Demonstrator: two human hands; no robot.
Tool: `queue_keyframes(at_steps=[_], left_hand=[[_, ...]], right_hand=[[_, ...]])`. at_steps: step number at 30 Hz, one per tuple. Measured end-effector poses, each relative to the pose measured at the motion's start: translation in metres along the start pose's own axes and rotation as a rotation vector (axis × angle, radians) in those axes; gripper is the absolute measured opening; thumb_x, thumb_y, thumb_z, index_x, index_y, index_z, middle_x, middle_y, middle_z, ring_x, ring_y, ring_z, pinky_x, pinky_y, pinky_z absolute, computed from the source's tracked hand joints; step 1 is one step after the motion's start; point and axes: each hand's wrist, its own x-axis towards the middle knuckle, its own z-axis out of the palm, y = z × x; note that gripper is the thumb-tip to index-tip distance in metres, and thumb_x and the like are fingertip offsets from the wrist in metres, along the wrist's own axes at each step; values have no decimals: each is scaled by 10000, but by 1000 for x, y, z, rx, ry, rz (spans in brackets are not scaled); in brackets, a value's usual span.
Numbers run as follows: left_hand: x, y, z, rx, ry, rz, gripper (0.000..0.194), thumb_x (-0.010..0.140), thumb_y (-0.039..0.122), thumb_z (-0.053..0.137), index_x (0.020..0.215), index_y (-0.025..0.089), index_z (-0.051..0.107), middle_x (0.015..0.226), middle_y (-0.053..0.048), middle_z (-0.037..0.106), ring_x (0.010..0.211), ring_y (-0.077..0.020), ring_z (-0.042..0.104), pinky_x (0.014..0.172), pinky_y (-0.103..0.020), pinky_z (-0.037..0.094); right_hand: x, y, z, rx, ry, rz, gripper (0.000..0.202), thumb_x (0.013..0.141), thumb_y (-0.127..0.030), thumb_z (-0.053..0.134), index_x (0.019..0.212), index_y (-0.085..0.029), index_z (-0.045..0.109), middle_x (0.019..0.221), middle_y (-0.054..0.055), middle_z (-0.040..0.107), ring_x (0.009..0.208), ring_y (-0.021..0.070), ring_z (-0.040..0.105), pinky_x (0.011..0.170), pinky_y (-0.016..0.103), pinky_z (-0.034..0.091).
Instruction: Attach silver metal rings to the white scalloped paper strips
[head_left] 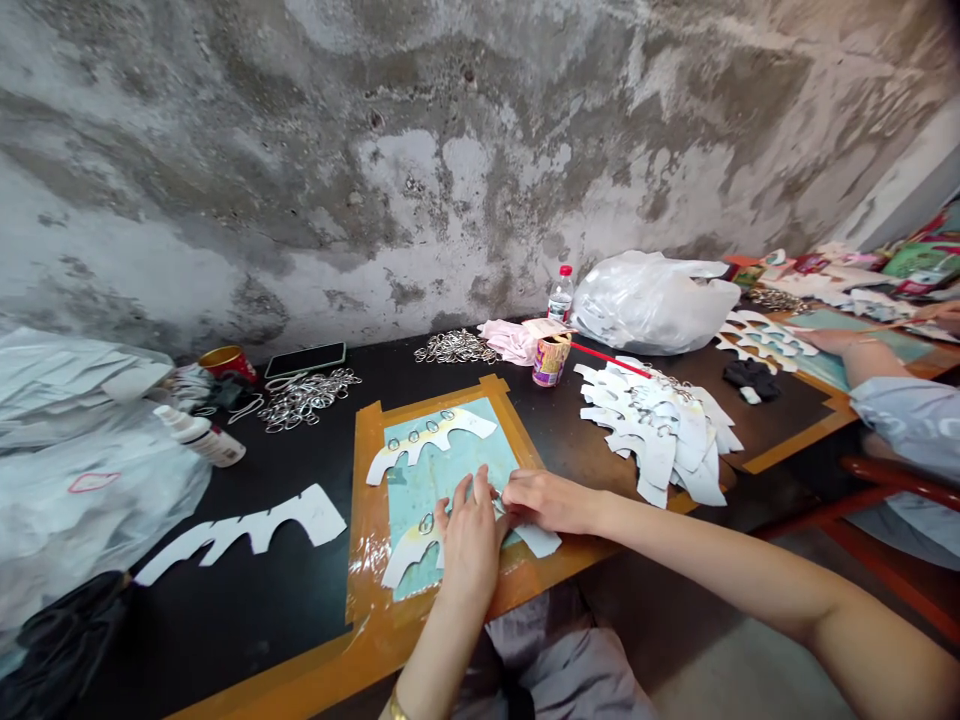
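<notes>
White scalloped piece [409, 562] lay at six o'clock on the green mat [439, 482], under the loosely spread left hand [471, 540]; what the right hand [546, 502] pinched was hidden. Clear bag [105, 490] at nine o'clock held white pieces [71, 375].

Left hand [471, 535] — on white cutout [406, 558]

A hand could pass over black tabletop [281, 470] btwn loose white piece [319, 515] and nearer ring pile [307, 400], or down the strip btwn taped mat [480, 455] and white stack [652, 465], tho R forearm [712, 550] crosses its near end; spray bottle [206, 440] + plastic bag [97, 520] block L, printed can [550, 364] and pink cloth [510, 342] stand behind mat
</notes>
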Motion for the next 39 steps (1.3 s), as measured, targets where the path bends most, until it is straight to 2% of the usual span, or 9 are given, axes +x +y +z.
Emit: queue_keyframes(at_steps=[4, 9, 15, 19, 23, 29, 33, 39], left_hand=[[2, -5, 4, -7, 22, 3, 530, 845, 175, 590, 1341, 159, 401, 1075, -110, 708, 1225, -289, 517, 1010, -565, 304], [6, -11, 9, 18, 39, 21, 572, 818, 180, 612, 1348, 171, 396, 1022, -97, 717, 1190, -289, 536, 993, -548, 317], [7, -10, 3, -40, 4, 18, 540, 817, 167, 595, 1325, 177, 413, 1015, -90, 721, 1220, -291, 515, 1021, -587, 257], [11, -12, -4, -66, -46, 41, 574, 789, 143, 615, 1325, 156, 408, 1004, -88, 721, 1195, -294, 536, 1035, -600, 234], [23, -22, -9, -92, -114, 121, 554, 798, 110, 598, 1316, 160, 406, 950, -68, 735, 1104, -274, 597, 1020, -574, 279], [44, -35, -15, -154, -220, 292, 543, 789, 15, 502, 1303, 158, 401, 860, -48, 740, 991, -229, 646, 876, -396, 453], [52, -34, -22, -193, -268, 386, 568, 773, 3, 450, 1316, 151, 378, 853, -47, 725, 914, -207, 661, 851, -372, 478], [56, -26, -39, -185, -363, 496, 578, 761, 16, 468, 1312, 179, 408, 882, -36, 712, 945, -196, 643, 857, -333, 478]], right_hand=[[-1, -1, 3, -72, 0, -23, 136, 930, -107, 480, 821, -184, 507, 712, -6, 466, 732, 152, 462, 654, 243, 397], [-5, -4, 9, -229, 69, -144, 196, 950, -86, 417, 808, -180, 514, 775, 40, 547, 760, 170, 469, 692, 274, 427], [-10, -6, 15, -293, 147, -188, 223, 953, -65, 396, 814, -173, 533, 876, 76, 609, 824, 174, 497, 743, 283, 450], [-10, -9, 16, -353, 129, -119, 216, 968, -93, 405, 829, -171, 551, 827, 54, 604, 792, 169, 518, 700, 277, 445], [-12, -13, 20, -395, 186, -66, 231, 1000, -166, 396, 844, -162, 567, 835, 60, 615, 808, 172, 543, 706, 282, 452], [-19, -23, 25, -363, 202, 15, 200, 999, -152, 392, 893, -152, 561, 869, 67, 624, 842, 183, 533, 745, 283, 465], [-21, -34, 28, -289, 207, 157, 141, 977, -144, 436, 889, -170, 543, 812, 48, 600, 805, 190, 517, 728, 295, 461], [-17, -38, 36, -221, 280, 304, 151, 898, -43, 473, 887, -182, 531, 797, 43, 583, 808, 203, 516, 705, 305, 443]])
